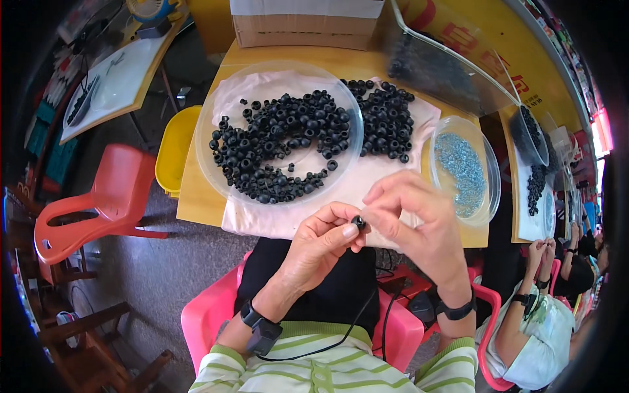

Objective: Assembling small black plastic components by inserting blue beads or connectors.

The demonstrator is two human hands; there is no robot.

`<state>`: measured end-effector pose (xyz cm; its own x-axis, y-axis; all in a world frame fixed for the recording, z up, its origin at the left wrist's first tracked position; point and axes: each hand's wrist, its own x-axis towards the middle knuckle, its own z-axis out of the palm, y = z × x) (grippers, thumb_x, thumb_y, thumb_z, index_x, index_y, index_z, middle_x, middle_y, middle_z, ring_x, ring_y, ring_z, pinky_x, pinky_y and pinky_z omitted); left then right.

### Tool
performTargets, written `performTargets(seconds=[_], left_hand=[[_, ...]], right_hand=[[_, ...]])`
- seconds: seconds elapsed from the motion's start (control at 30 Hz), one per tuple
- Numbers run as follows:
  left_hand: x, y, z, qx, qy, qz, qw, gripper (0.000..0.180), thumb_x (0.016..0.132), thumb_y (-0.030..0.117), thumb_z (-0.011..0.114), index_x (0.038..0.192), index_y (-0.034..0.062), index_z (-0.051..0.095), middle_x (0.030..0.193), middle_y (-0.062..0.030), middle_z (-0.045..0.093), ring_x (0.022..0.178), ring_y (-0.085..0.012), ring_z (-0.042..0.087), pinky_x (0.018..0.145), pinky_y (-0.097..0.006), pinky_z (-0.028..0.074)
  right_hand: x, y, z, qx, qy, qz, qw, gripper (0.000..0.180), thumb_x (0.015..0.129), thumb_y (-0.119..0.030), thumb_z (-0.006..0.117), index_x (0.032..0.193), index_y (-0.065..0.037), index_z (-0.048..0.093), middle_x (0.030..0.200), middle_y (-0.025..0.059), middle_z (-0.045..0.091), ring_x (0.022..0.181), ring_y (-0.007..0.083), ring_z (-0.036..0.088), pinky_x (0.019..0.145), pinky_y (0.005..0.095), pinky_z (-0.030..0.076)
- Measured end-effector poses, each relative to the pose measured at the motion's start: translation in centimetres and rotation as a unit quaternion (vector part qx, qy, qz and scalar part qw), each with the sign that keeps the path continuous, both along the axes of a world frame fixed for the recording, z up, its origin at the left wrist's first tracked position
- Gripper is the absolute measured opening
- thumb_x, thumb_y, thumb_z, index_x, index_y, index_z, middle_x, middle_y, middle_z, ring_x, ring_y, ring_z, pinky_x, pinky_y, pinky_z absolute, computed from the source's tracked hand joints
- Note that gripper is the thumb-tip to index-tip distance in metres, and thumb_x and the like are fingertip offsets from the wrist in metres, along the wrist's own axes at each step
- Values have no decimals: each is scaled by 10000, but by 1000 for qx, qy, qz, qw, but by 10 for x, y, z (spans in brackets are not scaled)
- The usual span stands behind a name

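**Two hands and one little black ring**

The fingers (pixel 341 230) of the left hand (pixel 319 245) are pinched shut on a small black ring (pixel 358 222). The right hand (pixel 419 216) meets it there, and its thumb and first finger touch the same ring while its other fingers spread out loose. The ring sits between both hands, above the lap and just in front of the table edge (pixel 196 213). On the table lies a white cloth (pixel 262 219). A clear round bowl (pixel 278 69) on it holds many black rings. Beside it, on the right, a smaller clear bowl (pixel 493 180) holds tiny silver bits.
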<state>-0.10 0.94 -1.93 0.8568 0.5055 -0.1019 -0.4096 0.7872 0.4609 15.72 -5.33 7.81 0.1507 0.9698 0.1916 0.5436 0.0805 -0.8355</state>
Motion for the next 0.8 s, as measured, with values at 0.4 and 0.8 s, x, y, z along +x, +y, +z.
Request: performTargets(seconds=[0.4,0.8], left_hand=[[-2,4,-13,31,-26,-54,998,202,916,73,646,1093,-3,586,954,-68,642,848,-135,640,746,-261,531],[-1,2,-13,52,-19,-43,998,198,916,67,637,1095,1,581,974,-80,641,840,-139,646,749,-265,535]], right_hand=[[-12,89,-44,-27,-331,59,941,86,769,-113,684,800,-46,641,778,56,567,823,251,564,670,375,498],[9,59,-24,107,-235,-6,966,128,685,-25,705,771,-52,614,777,54,590,780,252,568,664,346,492]])
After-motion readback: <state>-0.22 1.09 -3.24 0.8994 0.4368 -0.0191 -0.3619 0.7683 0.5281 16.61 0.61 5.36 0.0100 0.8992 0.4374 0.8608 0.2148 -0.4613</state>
